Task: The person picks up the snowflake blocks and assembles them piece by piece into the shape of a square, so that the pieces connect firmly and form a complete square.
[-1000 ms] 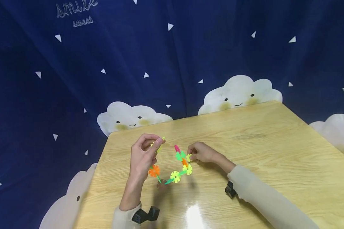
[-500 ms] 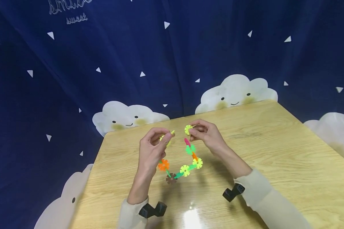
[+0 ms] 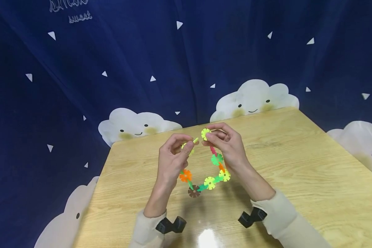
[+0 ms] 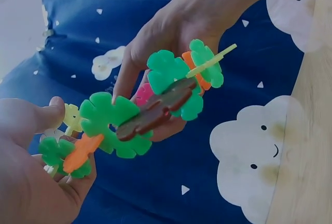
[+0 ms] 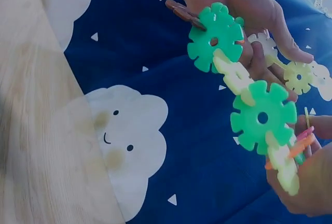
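Observation:
A curved chain of slotted plastic snowflake discs hangs above the table between both hands. Low in its curve is a brown disc (image 3: 194, 191), with an orange disc (image 3: 185, 175) on the left side and a green disc (image 3: 217, 159) on the right. My left hand (image 3: 173, 160) grips the chain's left end, where yellow discs (image 5: 298, 78) stick out past the thumb. A yellow disc (image 3: 206, 134) is pinched between the thumb and fingers of my right hand (image 3: 230, 146). Just below those fingers is a pink disc (image 3: 213, 150); whether it joins the yellow one is hidden.
A wooden table (image 3: 272, 151) lies beneath the hands. Behind it hangs a dark blue curtain (image 3: 136, 44) with white triangles and smiling clouds. Black wrist devices (image 3: 170, 225) sit at both cuffs.
My right hand has risen from low over the table with its yellow disc and come to the pink end. My left hand has moved right and slightly up, carrying the chain.

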`<state>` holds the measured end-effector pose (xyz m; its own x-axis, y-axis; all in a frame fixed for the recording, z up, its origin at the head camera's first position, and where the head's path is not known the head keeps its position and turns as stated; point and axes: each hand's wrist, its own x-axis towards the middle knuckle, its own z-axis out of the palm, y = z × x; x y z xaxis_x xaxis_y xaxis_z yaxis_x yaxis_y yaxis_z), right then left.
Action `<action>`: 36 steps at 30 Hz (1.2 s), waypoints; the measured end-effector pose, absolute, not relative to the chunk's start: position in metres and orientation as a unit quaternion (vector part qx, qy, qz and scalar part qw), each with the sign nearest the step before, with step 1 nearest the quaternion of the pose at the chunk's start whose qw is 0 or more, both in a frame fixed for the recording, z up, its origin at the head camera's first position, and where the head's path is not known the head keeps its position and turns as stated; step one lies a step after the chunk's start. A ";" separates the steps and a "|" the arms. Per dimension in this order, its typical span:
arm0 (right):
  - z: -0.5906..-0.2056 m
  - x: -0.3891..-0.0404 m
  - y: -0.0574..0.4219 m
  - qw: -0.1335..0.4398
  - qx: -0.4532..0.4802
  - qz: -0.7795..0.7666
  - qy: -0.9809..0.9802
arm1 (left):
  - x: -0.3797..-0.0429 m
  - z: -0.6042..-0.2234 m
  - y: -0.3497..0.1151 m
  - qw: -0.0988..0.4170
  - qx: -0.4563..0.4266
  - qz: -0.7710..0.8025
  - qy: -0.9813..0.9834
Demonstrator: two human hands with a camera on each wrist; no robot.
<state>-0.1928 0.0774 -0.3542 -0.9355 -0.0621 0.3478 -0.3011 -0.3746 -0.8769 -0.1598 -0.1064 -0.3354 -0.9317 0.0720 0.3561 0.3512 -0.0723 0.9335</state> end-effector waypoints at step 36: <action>-0.360 -0.172 0.073 0.132 0.189 0.795 -0.560 | -0.159 -0.351 -0.093 0.130 -0.140 -0.652 -0.734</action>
<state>-0.1721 0.0731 -0.3595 -0.8934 -0.0018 0.4493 -0.4225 -0.3368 -0.8415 -0.1591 -0.0934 -0.3506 -0.9269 0.0368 0.3736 0.3753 0.1109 0.9202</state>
